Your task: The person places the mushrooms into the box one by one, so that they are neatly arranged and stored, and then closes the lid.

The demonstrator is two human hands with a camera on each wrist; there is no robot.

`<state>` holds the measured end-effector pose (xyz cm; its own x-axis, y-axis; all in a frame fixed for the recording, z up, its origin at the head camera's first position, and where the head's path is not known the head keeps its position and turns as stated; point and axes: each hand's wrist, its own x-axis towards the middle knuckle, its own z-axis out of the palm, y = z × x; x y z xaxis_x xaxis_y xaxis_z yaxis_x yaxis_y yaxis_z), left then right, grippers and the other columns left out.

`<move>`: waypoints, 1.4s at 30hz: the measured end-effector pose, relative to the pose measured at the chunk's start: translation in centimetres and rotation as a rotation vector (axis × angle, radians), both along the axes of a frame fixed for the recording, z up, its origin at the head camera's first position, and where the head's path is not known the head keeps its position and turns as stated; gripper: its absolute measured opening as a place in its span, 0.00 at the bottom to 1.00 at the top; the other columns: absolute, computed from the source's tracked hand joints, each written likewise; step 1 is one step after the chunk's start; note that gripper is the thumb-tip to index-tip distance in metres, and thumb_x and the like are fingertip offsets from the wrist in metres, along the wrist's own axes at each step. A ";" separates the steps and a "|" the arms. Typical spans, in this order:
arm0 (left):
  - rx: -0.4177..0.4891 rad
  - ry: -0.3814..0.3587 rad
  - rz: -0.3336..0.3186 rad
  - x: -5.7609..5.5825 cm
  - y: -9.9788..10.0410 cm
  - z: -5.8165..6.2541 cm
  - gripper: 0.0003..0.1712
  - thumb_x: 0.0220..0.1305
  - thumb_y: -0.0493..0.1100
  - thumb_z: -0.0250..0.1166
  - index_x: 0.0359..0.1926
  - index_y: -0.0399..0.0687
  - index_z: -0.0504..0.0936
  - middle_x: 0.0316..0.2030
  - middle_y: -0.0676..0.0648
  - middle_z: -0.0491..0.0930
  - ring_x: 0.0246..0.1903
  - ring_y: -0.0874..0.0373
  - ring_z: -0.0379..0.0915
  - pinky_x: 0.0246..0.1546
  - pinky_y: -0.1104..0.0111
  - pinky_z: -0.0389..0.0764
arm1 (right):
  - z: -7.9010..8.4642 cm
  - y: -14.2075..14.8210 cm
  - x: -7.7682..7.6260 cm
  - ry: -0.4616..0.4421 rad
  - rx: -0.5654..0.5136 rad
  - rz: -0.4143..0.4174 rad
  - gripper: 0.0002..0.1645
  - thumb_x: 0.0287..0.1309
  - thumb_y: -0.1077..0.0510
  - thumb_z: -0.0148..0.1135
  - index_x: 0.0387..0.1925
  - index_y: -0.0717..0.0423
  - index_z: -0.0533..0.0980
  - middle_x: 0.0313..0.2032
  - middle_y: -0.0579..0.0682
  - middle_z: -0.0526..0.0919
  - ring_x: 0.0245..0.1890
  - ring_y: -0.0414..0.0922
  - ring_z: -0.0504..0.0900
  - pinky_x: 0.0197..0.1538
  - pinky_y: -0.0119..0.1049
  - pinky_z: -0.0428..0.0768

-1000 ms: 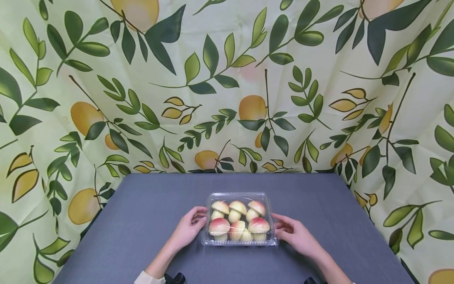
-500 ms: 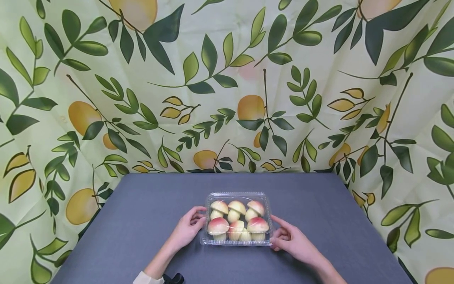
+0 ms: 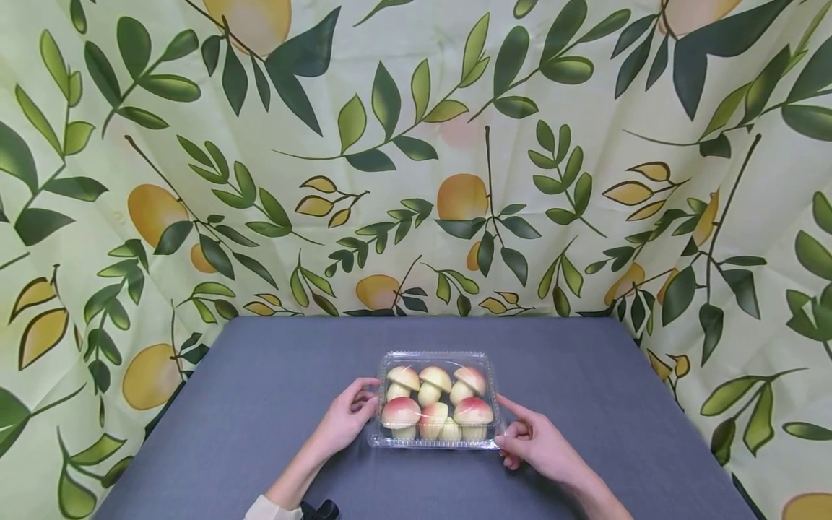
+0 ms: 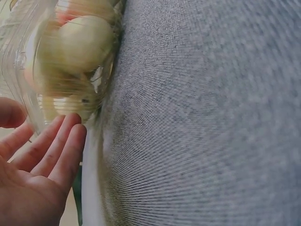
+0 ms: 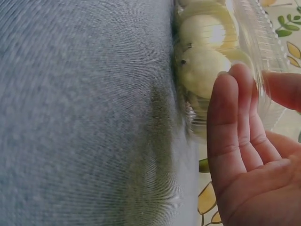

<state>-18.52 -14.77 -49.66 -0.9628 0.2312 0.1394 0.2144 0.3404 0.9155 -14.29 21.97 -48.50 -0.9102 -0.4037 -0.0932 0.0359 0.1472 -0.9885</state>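
A clear plastic clamshell container [image 3: 438,445] stands on the grey table, its lid down. Inside are several pale mushroom-shaped pieces [image 3: 435,386] with yellow to pinkish-red caps. My left hand [image 3: 346,419] is at the container's left side, fingers loosely bent towards it; in the left wrist view the fingertips [image 4: 70,117] lie by its ribbed wall. At the front right corner, my right hand [image 3: 539,444] has its thumb on the rim and its index finger along the side. The right wrist view shows fairly straight fingers [image 5: 223,108] against the wall.
The grey tabletop [image 3: 312,354] extends around the container on every side. Behind it and at both sides hangs a cloth [image 3: 416,238] printed with leaves and orange fruit. A black strap [image 3: 320,510] sits at my left wrist.
My right hand has shifted forward and inward to the container's front right corner, its thumb coming onto the rim. The left hand and the container have hardly moved.
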 end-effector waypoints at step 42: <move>-0.030 0.035 -0.020 0.0 0.2 -0.1 0.17 0.75 0.35 0.58 0.61 0.35 0.74 0.39 0.43 0.84 0.34 0.63 0.81 0.38 0.71 0.82 | -0.1 -0.4 0.2 -0.031 -0.042 -0.047 0.50 0.61 0.68 0.65 0.76 0.74 0.49 0.22 0.55 0.79 0.19 0.41 0.79 0.26 0.37 0.85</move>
<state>-18.57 -14.55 -49.77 -0.9526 0.2554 0.1656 0.2531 0.3628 0.8968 -14.13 21.57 -48.62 -0.9251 -0.3649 -0.1053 0.0723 0.1031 -0.9920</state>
